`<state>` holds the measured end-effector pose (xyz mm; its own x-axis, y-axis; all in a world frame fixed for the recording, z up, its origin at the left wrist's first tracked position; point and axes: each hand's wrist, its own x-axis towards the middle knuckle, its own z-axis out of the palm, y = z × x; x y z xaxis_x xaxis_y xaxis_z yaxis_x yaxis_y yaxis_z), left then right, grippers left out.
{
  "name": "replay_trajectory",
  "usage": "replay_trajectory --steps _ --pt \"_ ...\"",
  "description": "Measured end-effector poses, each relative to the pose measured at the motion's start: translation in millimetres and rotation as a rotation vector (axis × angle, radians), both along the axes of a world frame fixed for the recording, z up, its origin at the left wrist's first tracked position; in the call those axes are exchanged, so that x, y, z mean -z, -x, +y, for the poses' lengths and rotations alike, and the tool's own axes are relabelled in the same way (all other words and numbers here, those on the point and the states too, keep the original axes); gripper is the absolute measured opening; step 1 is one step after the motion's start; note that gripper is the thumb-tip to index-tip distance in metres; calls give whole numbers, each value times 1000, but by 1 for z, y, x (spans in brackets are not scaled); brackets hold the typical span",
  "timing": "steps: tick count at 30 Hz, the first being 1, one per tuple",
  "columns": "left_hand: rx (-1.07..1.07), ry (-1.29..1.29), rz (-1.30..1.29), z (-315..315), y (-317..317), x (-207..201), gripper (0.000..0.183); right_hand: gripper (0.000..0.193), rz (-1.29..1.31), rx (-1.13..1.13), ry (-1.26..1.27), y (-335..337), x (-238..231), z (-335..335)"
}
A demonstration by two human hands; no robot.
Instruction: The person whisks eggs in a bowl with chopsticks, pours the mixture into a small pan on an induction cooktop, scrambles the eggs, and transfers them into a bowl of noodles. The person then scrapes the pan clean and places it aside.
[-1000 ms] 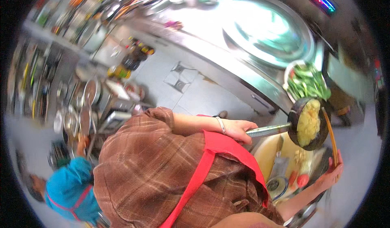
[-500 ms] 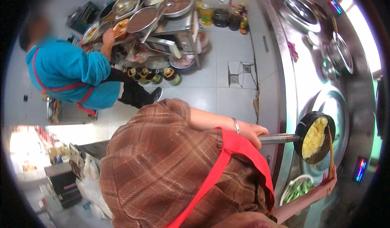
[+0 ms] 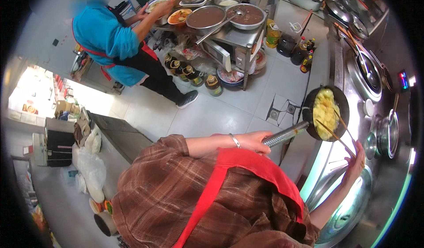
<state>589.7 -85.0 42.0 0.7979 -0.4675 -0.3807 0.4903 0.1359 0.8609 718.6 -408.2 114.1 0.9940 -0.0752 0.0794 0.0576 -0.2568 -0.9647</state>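
Note:
My left hand point(image 3: 256, 143), with a bracelet at its wrist, is closed round the ridged metal handle of a small dark frying pan point(image 3: 342, 101). The pan is held up by the counter's near edge, beside the stove. Yellow cooked egg point(image 3: 324, 109) fills much of its bottom. In my right hand point(image 3: 354, 163) is a pair of chopsticks point(image 3: 338, 138), spread apart, their tips at the egg. A large round metal lid or wok point(image 3: 351, 208) lies on the counter below my right forearm; I cannot tell which.
A person in blue point(image 3: 106, 31) stands at the left, holding a bowl point(image 3: 157, 3). Beyond the floor, a metal table carries basins of brown sauce point(image 3: 206, 17). Bottles point(image 3: 213, 85) stand on the floor. Pots point(image 3: 389, 135) and a ladle point(image 3: 369, 73) lie along the counter.
The view has turned. My left hand has carried the pan from above the round metal piece toward the counter's edge and the far side. My right hand with the chopsticks has followed it.

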Motion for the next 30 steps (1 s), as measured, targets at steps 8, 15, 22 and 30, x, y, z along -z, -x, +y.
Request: replay_trajectory --steps 8,15,22,30 --pt "-294 -30 85 -3 19 -1 51 40 -19 -345 112 -65 1 46" --pt "-481 -77 84 6 59 2 39 30 -76 -525 -82 -99 15 91" --pt "-668 -103 110 40 112 1 42 34 -58 -686 -158 -87 0 177" --pt "-807 -70 125 78 197 42 54 31 43 -1037 -160 -44 18 319"
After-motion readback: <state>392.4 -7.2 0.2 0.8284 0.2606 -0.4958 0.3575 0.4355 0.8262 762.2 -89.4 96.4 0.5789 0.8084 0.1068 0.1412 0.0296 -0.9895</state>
